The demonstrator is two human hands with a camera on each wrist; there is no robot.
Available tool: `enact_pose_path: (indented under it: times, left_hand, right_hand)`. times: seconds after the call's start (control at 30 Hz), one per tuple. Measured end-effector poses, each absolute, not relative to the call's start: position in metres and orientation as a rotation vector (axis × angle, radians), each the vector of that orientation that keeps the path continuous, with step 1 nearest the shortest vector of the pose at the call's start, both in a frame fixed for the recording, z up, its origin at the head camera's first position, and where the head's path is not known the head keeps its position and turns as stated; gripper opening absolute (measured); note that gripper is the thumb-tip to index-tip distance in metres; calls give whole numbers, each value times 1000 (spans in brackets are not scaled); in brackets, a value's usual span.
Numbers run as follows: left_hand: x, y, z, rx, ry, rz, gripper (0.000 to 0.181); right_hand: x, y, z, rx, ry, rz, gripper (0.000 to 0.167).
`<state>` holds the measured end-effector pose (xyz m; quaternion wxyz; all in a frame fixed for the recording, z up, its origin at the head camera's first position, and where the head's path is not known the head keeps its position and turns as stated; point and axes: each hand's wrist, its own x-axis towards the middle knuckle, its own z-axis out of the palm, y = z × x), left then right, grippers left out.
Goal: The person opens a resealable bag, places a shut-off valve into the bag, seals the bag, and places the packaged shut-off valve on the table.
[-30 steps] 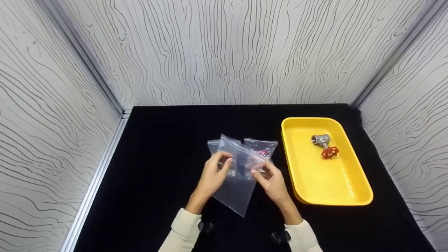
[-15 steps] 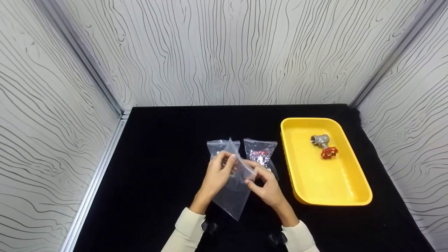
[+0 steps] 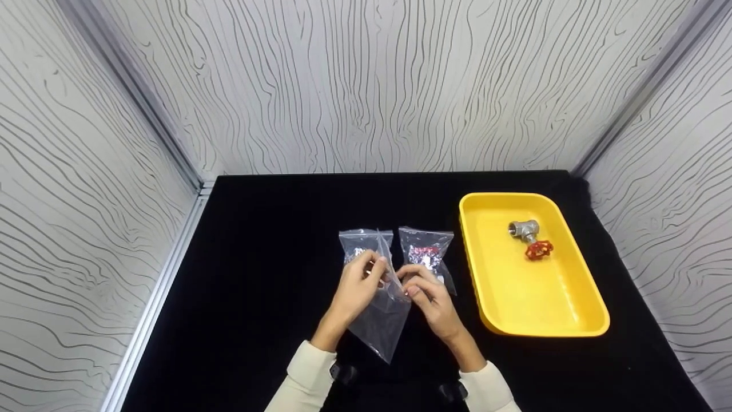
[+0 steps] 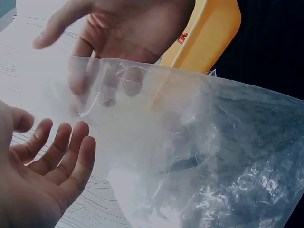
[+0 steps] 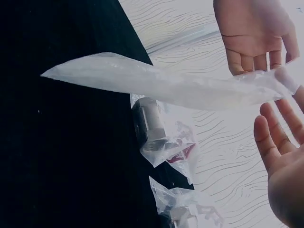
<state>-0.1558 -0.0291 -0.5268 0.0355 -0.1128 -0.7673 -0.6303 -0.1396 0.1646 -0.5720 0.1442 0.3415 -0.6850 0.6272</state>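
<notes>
A clear zip bag hangs tilted between the two hands, its zip end up and its lower corner toward the person. My left hand pinches the left side of its mouth with thumb and fingers. On the other side of the mouth, my right hand pinches the rim. The bag looks flat, with no contents visible. Behind the hands lie two filled zip bags, a left one and a right one. Metal fittings with red parts show through them in the right wrist view, such as this hexagonal metal piece.
To the right stands a yellow tray holding a metal valve with a red handwheel. Black cloth covers the table. Patterned panels enclose the back and sides.
The empty bag has turned from lying broad across both hands to nearly edge-on, its mouth now between them. The right hand has shifted slightly left and its fingers have moved along the rim.
</notes>
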Motion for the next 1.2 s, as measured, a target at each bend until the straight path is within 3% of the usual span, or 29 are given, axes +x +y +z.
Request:
enact_pose_path:
  times: [0.3,0.5,0.77,0.97,1.2]
  left_hand:
    - [-151,-27,-524,-409,-2369,-1884,14]
    - [-148,-27,-520,-443,-2351,-1843,12]
    - [-148,-27,-523,-512,-2413,-1719,10]
    - [-147,-28,-527,-604,-2431,-1702,9]
    - [-147,-29,-531,-644,-2454,-1658,11]
  right_hand:
    - [-139,157,-568,676,-2047,2128,17]
    - [-137,154,-564,692,-2041,2362,28]
    - [-140,156,-555,448,-2200,2259,29]
    - [-142,156,-550,460,-2297,2086,15]
    - [-143,157,-549,487,-2361,1982,12]
